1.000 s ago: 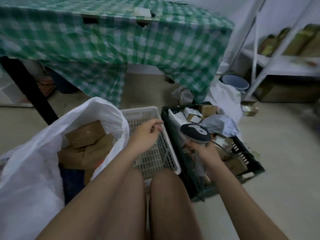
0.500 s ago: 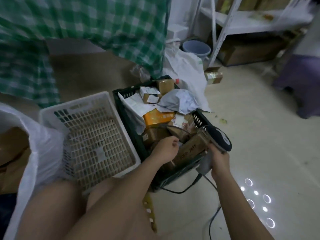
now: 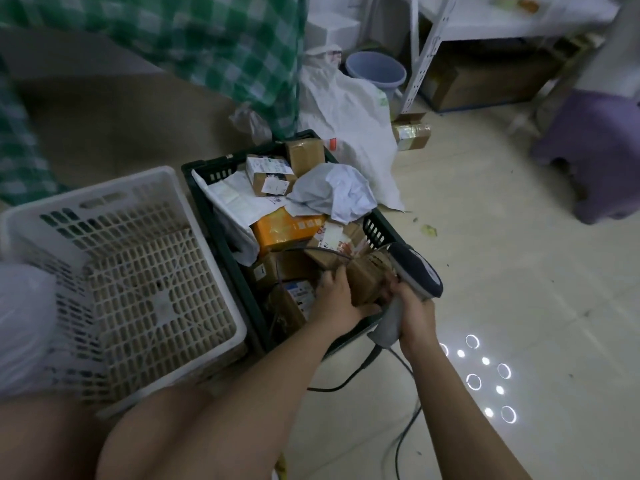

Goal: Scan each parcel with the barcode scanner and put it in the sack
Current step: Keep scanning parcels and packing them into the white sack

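Floor crate [image 3: 221, 216]: left hand [image 3: 334, 294] grips half-hidden parcel [image 3: 365, 282].

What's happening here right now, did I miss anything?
A seated person is working through a dark crate of parcels. The left hand grips a brown box at the crate's near right corner, while the right hand holds the scanner by its handle, head right beside that box. A white basket stands left of the crate. The sack is just in view at the left edge.
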Action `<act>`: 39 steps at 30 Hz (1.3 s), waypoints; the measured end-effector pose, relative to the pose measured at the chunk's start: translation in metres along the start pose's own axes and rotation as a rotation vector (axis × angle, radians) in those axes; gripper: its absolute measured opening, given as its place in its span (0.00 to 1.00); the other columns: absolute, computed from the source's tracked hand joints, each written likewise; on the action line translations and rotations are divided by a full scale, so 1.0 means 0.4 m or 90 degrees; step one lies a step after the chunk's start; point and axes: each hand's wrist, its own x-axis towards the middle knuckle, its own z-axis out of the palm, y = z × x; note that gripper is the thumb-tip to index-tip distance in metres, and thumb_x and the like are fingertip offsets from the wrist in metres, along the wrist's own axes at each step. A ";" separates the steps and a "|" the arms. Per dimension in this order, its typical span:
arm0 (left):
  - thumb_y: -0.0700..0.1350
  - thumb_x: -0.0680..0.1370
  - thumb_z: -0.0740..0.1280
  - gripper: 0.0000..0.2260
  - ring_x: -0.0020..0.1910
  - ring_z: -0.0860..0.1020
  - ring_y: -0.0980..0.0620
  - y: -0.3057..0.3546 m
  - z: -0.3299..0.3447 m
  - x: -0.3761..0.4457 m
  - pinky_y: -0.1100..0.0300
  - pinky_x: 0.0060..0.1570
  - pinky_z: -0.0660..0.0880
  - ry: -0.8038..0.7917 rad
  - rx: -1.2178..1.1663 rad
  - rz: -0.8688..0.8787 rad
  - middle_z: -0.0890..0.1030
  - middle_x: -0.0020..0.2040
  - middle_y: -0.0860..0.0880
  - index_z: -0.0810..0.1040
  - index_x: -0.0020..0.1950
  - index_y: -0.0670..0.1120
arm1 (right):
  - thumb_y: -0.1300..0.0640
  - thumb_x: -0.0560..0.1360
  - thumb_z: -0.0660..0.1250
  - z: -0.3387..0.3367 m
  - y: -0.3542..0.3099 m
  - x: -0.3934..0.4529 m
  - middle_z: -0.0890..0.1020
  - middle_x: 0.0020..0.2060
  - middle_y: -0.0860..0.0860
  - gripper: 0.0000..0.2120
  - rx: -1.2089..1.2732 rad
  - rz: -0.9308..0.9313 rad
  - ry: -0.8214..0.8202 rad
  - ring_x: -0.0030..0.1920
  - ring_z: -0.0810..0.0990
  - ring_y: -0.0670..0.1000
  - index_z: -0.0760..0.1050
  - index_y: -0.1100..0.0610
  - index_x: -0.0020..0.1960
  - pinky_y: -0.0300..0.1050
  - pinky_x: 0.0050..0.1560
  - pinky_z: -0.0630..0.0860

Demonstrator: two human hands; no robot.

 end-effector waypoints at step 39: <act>0.47 0.77 0.69 0.33 0.72 0.58 0.55 -0.360 -0.614 -0.469 0.54 0.71 0.60 0.261 -0.292 0.063 0.57 0.72 0.54 0.54 0.77 0.51 | 0.63 0.68 0.76 0.467 -0.097 -0.395 0.80 0.43 0.43 0.14 -0.013 -0.096 -0.302 0.43 0.79 0.41 0.73 0.49 0.44 0.38 0.45 0.75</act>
